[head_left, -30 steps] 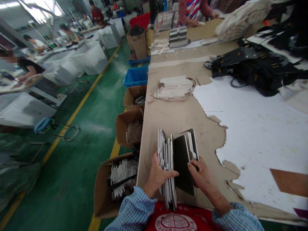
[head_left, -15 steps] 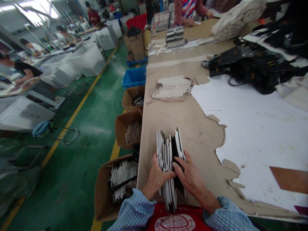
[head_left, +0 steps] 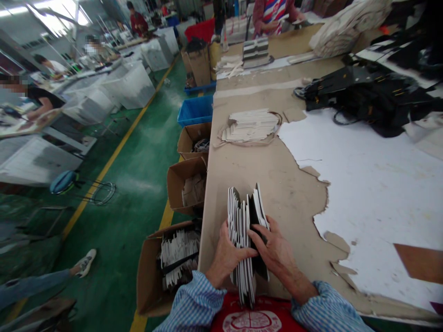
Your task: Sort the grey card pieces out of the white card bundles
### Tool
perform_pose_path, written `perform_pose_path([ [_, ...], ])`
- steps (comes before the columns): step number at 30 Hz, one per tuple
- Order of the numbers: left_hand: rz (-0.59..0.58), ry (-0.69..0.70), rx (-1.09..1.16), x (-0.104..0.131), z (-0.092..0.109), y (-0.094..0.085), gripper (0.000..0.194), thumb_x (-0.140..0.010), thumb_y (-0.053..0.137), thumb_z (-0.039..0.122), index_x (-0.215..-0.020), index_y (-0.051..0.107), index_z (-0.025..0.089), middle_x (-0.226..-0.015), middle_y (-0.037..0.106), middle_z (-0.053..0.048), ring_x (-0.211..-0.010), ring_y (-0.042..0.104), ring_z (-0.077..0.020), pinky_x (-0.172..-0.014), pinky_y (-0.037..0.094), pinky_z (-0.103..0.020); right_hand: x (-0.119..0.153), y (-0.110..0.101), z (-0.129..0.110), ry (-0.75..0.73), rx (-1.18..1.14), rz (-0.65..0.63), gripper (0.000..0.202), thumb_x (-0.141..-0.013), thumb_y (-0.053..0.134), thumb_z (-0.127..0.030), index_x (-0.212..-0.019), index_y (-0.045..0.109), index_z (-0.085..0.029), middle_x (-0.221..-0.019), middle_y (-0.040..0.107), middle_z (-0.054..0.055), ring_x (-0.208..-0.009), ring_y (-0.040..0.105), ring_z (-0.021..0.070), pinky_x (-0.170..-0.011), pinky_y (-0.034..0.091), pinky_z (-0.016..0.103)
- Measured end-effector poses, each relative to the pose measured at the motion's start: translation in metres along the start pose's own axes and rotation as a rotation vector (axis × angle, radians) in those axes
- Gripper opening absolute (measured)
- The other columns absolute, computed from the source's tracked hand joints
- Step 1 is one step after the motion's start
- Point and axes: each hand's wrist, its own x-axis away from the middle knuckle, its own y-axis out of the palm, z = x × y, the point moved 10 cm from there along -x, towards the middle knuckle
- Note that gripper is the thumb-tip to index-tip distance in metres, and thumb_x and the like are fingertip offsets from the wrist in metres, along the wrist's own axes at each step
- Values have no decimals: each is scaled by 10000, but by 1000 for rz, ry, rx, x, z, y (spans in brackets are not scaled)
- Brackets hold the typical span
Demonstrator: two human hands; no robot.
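A stack of flat black-and-white cut pieces (head_left: 241,230) stands on edge at the near side of the table, close to my body. My left hand (head_left: 226,253) grips its left side, with the thumb laid across the near edges. On the right, my right hand (head_left: 273,246) holds the other side, its fingers and thumb at a gap where a dark face shows. That gap splits a few right-hand pieces from the thicker left bunch. My outer fingers are partly hidden behind the stack.
Brown paper covers the table (head_left: 242,170), with a torn white sheet (head_left: 374,184) on the right. Beyond lie a bundle of pale strips (head_left: 252,125) and black bags (head_left: 374,92). Cardboard boxes (head_left: 147,276) and a blue bin (head_left: 195,110) line the left edge. A co-worker (head_left: 273,18) stands at the far end.
My hands keep nearly the same hold on the stack. The whole view has shifted slightly. A passing person's leg and shoe have come into view at the lower left.
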Motion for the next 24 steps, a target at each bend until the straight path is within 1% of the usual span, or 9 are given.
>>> perform_pose_path([
  [5,-12,1,0,0,0,0,1163,-469,976,186,-1461,370,160,-1450,537,-145,-1330,526,-319,-1184,388,-479,-1,0,3,21,5,9,390,-1013,539,-479,-1205,763,-223,-1591,447,158,-1206,690,341,-1053,563,505],
  [11,-8,19,20,2,2,1,1121,-480,966,174,-1446,399,185,-1417,564,-116,-1305,543,-313,-1160,410,-471,-1,-6,-7,-13,26,26,324,-1008,558,-442,-1124,776,-233,-1544,494,131,-1104,727,279,-988,594,425],
  [16,-10,10,39,3,3,3,1116,-478,958,175,-1441,394,175,-1392,577,-125,-1284,554,-318,-1147,420,-475,-1,-8,-6,-30,54,41,340,-1015,540,-442,-1136,769,-222,-1541,486,154,-1066,735,285,-968,598,450],
  [19,2,-3,12,3,3,2,1117,-469,957,175,-1434,395,164,-1408,560,-138,-1299,538,-326,-1165,400,-483,-1,-7,-5,-65,51,59,359,-1019,519,-442,-1140,765,-210,-1527,497,169,-1092,728,293,-973,597,448],
  [22,0,-8,17,3,3,1,1127,-463,956,171,-1436,389,158,-1423,542,-145,-1308,525,-321,-1173,391,-473,1,-9,-4,-94,52,92,408,-1025,464,-423,-1183,753,-182,-1514,504,203,-1128,715,320,-972,599,470],
  [24,-5,-5,19,2,5,1,1122,-463,959,181,-1431,393,156,-1419,543,-146,-1305,523,-322,-1173,391,-472,3,-11,-1,-95,59,123,464,-1027,414,-395,-1304,708,-165,-1505,509,227,-1149,708,344,-966,601,498],
])
